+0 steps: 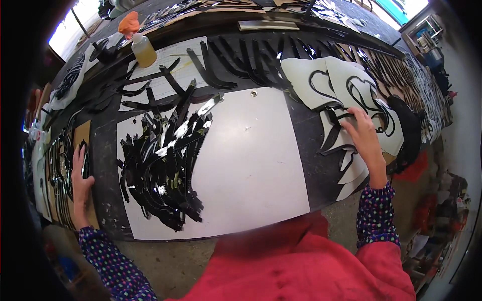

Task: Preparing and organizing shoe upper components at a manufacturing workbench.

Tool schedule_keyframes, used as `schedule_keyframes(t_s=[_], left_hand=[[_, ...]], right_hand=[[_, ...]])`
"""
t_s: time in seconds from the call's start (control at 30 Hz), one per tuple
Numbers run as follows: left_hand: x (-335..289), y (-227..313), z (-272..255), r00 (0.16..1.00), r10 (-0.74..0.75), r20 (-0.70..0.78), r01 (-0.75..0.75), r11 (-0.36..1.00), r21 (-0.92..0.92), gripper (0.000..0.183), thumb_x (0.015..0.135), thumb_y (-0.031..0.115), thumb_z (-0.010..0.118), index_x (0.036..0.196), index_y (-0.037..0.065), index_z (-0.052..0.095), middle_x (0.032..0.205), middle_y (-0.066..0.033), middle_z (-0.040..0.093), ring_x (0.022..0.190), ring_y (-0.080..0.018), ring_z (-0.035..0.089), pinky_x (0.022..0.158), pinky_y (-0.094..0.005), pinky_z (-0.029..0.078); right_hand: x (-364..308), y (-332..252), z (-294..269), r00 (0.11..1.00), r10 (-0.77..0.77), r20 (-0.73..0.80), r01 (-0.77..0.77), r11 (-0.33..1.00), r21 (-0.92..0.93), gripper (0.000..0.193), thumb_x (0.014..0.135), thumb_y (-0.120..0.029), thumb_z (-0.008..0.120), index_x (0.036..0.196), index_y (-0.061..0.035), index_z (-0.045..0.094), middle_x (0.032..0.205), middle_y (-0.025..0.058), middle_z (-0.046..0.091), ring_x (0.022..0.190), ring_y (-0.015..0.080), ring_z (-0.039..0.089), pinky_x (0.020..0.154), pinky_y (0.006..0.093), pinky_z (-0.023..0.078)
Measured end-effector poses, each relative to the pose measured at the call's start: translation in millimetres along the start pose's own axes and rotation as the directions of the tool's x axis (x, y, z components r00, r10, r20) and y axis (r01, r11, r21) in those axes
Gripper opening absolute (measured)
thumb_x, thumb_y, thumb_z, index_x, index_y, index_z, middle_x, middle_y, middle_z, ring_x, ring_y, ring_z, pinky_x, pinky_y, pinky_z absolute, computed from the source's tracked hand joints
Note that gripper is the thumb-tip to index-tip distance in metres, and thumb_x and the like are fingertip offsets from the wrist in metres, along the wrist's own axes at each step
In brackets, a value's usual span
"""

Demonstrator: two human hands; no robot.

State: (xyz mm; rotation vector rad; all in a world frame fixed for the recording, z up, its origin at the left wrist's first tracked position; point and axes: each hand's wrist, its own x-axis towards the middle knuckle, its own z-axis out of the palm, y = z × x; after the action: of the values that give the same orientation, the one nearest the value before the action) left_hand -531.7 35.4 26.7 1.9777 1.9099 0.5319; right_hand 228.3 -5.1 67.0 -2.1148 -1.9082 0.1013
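Note:
My left hand (80,183) lies at the left edge of the bench, over a brown board (82,131) with black glossy strips (60,168) beside it. Its fingers are stretched out and the thumb stands apart. At the right, my right hand (363,134) reaches over white flat panels (307,83) that carry curved black strips. Its fingers are bent and spread, next to a dark strip end (346,116); whether they touch it I cannot tell. Between my hands, a heap of black curved strips (165,170) covers the left part of a white board (251,165).
More black strips (246,60) lie along the back of the dark bench. A bottle of yellow liquid (144,52) with an orange cloth (129,24) near its top stands at the back left, beside a paper sheet (196,47). Many brown strips (396,75) line the far right.

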Motion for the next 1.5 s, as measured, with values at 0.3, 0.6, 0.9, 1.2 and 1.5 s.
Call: schedule_keyframes(t_s=[0.3, 0.6, 0.9, 1.2, 1.5], left_hand=[[-23.6, 290.4, 113.0, 0.85, 0.517, 0.099, -0.464, 0.824, -0.324, 0.043, 0.086, -0.006, 0.058, 0.127, 0.004, 0.068, 0.135, -0.0213, 0.063, 0.123, -0.0352, 0.063, 0.104, -0.0398, 0.049], [-37.1, 418.8, 187.6, 0.808, 0.331, 0.487, 0.338, 0.416, -0.844, 0.062, 0.102, 0.024, 0.062, 0.155, 0.002, 0.038, 0.144, -0.0175, 0.057, 0.119, -0.0258, 0.064, 0.103, -0.0357, 0.05], [26.4, 474.1, 233.0, 0.769, 0.224, 0.599, 0.639, -0.232, -0.734, 0.052, 0.098, 0.048, 0.064, 0.126, 0.005, 0.055, 0.121, -0.0129, 0.063, 0.112, -0.0286, 0.063, 0.095, -0.0404, 0.049], [65.0, 486.8, 274.0, 0.753, 0.106, 0.65, 0.649, -0.281, -0.707, 0.036, 0.1, 0.022, 0.059, 0.128, -0.001, 0.051, 0.121, -0.0176, 0.067, 0.109, -0.031, 0.068, 0.097, -0.0496, 0.055], [43.2, 489.2, 269.4, 0.498, 0.468, 0.73, 0.839, -0.048, -0.542, 0.054, 0.101, 0.041, 0.059, 0.133, -0.001, 0.049, 0.14, -0.023, 0.054, 0.116, -0.0423, 0.065, 0.096, -0.0547, 0.056]], right_hand=[[41.8, -12.5, 38.3, 0.865, -0.49, -0.108, 0.453, 0.855, -0.253, 0.043, 0.09, -0.021, 0.072, 0.127, -0.0047, 0.06, 0.124, 0.0144, 0.067, 0.117, 0.034, 0.06, 0.099, 0.0407, 0.044], [27.1, -51.3, 8.5, 0.849, 0.028, -0.528, 0.193, 0.914, 0.358, 0.02, 0.105, -0.018, 0.058, 0.11, -0.0015, 0.067, 0.094, 0.0203, 0.071, 0.08, 0.0387, 0.07, 0.071, 0.0395, 0.053], [-34.9, -46.0, 33.1, 0.827, -0.191, -0.529, 0.403, 0.857, 0.322, 0.011, 0.098, -0.002, 0.062, 0.106, 0.0007, 0.069, 0.093, 0.0157, 0.071, 0.081, 0.0281, 0.069, 0.074, 0.0332, 0.053], [-50.9, -14.3, 25.2, 0.841, 0.053, -0.539, 0.298, 0.786, 0.542, 0.014, 0.103, -0.007, 0.056, 0.105, 0.0033, 0.066, 0.082, 0.0058, 0.065, 0.059, 0.0095, 0.057, 0.053, 0.0245, 0.045], [-77.1, -28.4, -37.1, 0.738, -0.073, -0.67, 0.579, 0.578, 0.575, 0.021, 0.105, -0.014, 0.056, 0.099, 0.0057, 0.064, 0.076, 0.0098, 0.064, 0.054, 0.0131, 0.054, 0.047, 0.0232, 0.038]])
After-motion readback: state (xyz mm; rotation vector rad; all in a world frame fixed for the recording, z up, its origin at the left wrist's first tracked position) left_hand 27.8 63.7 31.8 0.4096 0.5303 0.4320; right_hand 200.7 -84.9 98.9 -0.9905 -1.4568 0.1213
